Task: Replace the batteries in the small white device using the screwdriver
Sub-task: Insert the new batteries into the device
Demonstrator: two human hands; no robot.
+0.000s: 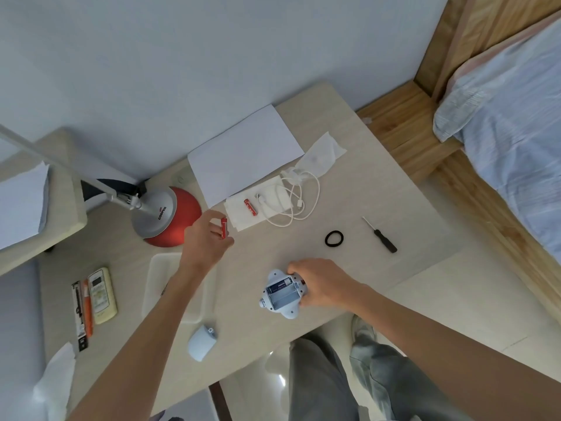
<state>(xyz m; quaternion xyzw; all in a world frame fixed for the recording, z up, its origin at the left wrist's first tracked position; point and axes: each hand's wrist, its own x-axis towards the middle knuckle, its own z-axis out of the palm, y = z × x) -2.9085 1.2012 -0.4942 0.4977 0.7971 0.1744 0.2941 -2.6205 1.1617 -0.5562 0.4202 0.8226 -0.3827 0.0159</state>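
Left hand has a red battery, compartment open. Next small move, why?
Probably carry the red battery in the left hand to the white device: the right hand steadies it, and its open compartment shows what looks like an empty slot.

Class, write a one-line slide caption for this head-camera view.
Left hand holds a red battery; right hand steadies the opened white device, screwdriver nearby.

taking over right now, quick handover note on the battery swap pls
Left hand pinches a red cylindrical battery above the beige desk. Right hand grips the small white plastic device on the desk, cover off, compartment up; one slot looks filled, one empty. A second red battery lies on the white tissue; the black-handled screwdriver lies right of the device, untouched. Left: seat batteries, refit cover, screw shut.
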